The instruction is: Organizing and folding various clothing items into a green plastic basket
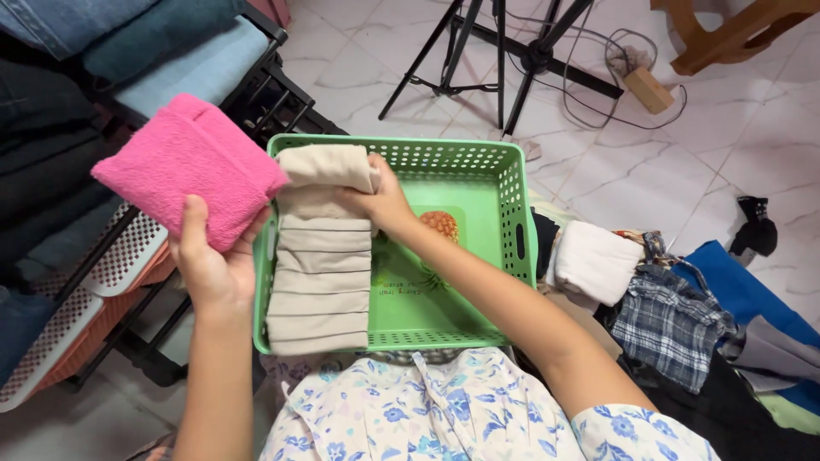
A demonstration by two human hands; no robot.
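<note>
Her left hand (209, 269) grips a folded pink towel (190, 166) just left of the green basket (478, 158), while her right hand (380, 201) pinches the top beige cloth (329, 166) of the row inside.

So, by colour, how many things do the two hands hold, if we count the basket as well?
Pink: 1, the folded towel in the left hand
Beige: 1, the folded cloth in the right hand
Green: 1, the basket
Total: 3
The other beige cloths in the row are packed too closely to count.
</note>
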